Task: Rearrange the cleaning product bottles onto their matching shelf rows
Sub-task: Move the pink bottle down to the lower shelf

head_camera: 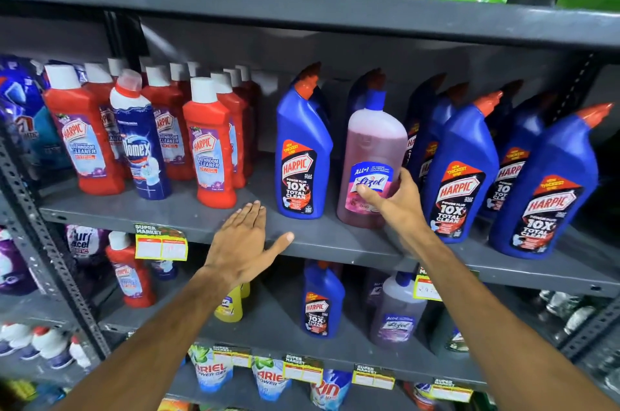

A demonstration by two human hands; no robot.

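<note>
Two hands: right hand (391,201) grips one Lizol bottle (370,169).

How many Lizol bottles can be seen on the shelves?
2: a pink Lizol bottle in the right hand, and a purple Lizol bottle one shelf lower. Others may be hidden.

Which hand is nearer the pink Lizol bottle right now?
Right. The right hand wraps its fingers around the pink Lizol bottle; the left hand lies flat, open, on the shelf edge, apart from it.
</note>
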